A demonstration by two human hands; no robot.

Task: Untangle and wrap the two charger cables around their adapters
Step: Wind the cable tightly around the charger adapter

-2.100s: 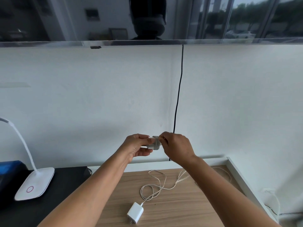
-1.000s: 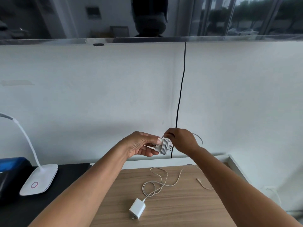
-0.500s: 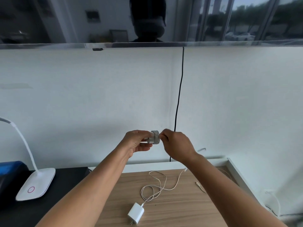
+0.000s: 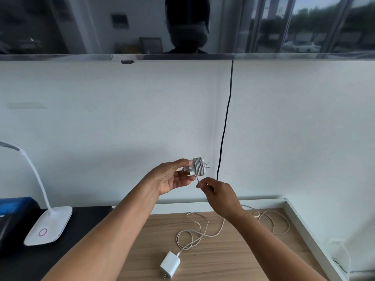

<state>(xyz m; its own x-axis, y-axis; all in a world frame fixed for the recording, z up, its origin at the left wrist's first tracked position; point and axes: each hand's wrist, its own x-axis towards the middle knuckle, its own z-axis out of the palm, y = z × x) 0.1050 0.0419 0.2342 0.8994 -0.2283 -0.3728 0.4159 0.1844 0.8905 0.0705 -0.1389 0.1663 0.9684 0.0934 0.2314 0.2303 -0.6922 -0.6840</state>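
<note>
Cable-wound white adapter (image 4: 197, 168) gripped by left hand (image 4: 172, 178), right hand (image 4: 220, 192) pinching thin cable end (image 4: 198, 180)

On desk (image 4: 239, 264): loose cable (image 4: 199, 230), adapter (image 4: 170, 264); lamp (image 4: 48, 226) left.

one head view — looking forward and down, close in.

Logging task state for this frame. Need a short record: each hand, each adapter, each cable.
left hand: holds first adapter above the wooden desk
right hand: pinches cable tail just below it
first adapter: cable coiled round it
second adapter: lies on desk, untouched
second cable: loose loops on desk, unwrapped
progress: one nearly wrapped, one not started
</note>
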